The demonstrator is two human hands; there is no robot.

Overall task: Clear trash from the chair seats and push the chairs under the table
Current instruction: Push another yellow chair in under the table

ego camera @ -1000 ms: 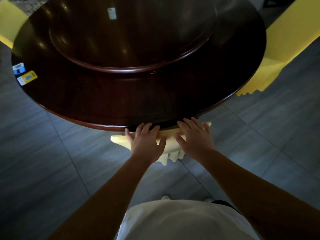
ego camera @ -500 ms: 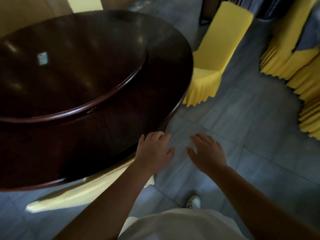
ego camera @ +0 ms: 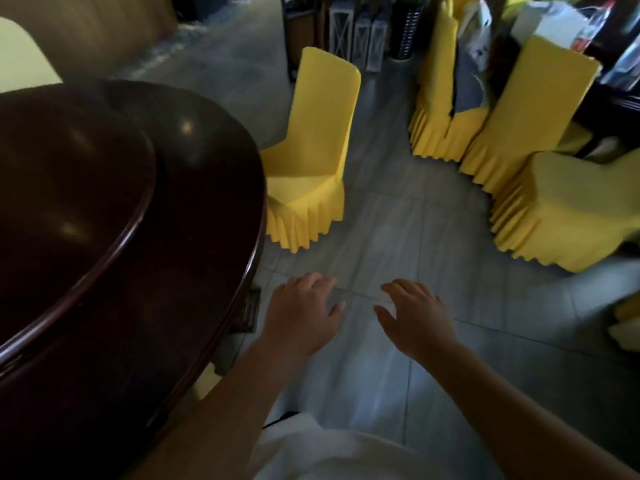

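Yellow chair point(ego camera: 311, 161) stands far of the hands, slightly left, seat bare and partly tucked beside the tabletop point(ego camera: 194, 188) edge. Left hand point(ego camera: 301, 313) nearer it; right hand point(ego camera: 415, 320) alongside. Both spread, empty, over floor.

Overall light: dim indoors; daylight is seeming to come from the upper left
Table point(ego camera: 104, 209): lying dark; small glints are shining on its polished top
Yellow chair point(ego camera: 311, 157): glowing as the brightest patch; floor point(ego camera: 398, 216) is catching a pale sheen
Hands point(ego camera: 301, 317): sitting in shade; edges are smearing slightly
Edges: wide-angle bending is curving lines; background clutter is blurring with motion
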